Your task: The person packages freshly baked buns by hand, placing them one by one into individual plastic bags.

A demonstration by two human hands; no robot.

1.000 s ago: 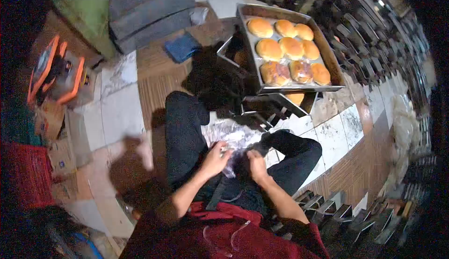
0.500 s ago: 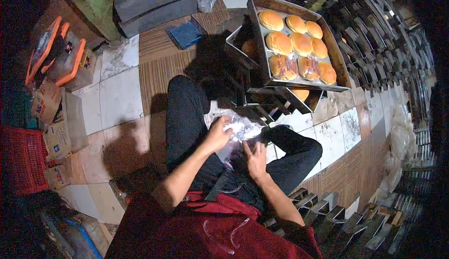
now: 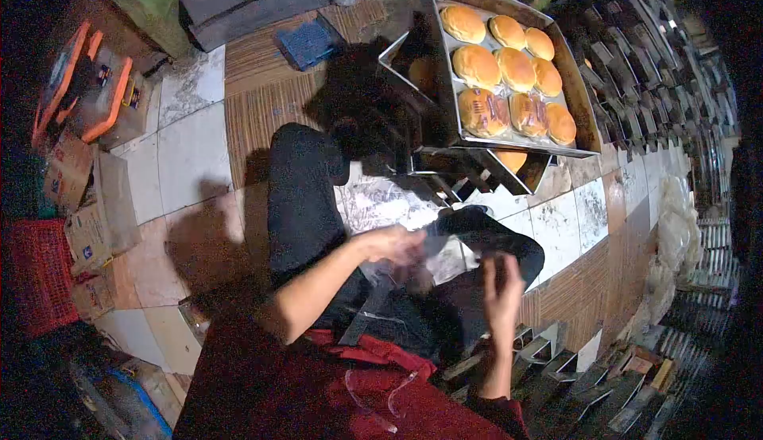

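Clearly flimsy, the clear plastic bag [image 3: 433,248] lies over the seated person's lap, pinched in the left hand [image 3: 393,245], whose grip is closed on its edge. It looks feather-light, limp and slippery, so it is best taken by the mouth edge between the fingertips. The right hand [image 3: 502,289] is raised to the side, its grip open and empty. Half a second earlier that hand lay flat, low by the bag, and the left hand sat higher. A tray [image 3: 517,149] of buns [image 3: 517,70] stands beyond the knees.
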